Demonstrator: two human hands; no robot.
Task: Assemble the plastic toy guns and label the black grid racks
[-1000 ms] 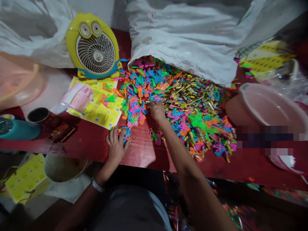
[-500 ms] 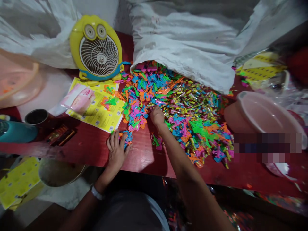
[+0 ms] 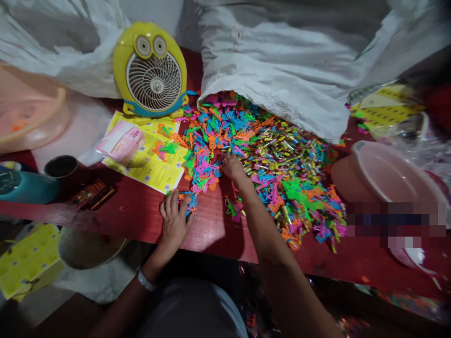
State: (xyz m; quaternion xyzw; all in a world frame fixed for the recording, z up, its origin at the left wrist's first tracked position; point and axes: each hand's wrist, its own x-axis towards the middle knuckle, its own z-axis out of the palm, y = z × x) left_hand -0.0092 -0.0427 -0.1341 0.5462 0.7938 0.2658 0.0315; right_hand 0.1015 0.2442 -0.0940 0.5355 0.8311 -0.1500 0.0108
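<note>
Small bright plastic pieces [image 3: 206,166] in pink, green, blue and orange lie in a heap on the red table, some shaped like little toy figures. Among them is a mass of short, shiny, clear-and-yellow tubes [image 3: 282,152]. My right hand [image 3: 233,166] reaches to the heap's near edge, its fingers bent and drawn together; what is at the fingertips is hidden. Palm down near the table's front edge, my left hand [image 3: 175,218] has its fingers apart. It lies against a small cluster of blue and orange pieces [image 3: 190,202], partly covering it.
A large white sack [image 3: 275,70] spills the heap from its mouth. Left of it stand a yellow fan [image 3: 151,70], printed yellow sheets [image 3: 155,164] with a pink packet [image 3: 121,142], a dark cup [image 3: 63,169] and a teal bottle [image 3: 31,186]. On the right sits a pink basin [image 3: 394,173].
The view has shifted slightly, so everything appears farther right. My right hand has moved a little left against the heap, with its fingers less tightly curled. My left hand keeps its place by the small cluster.
</note>
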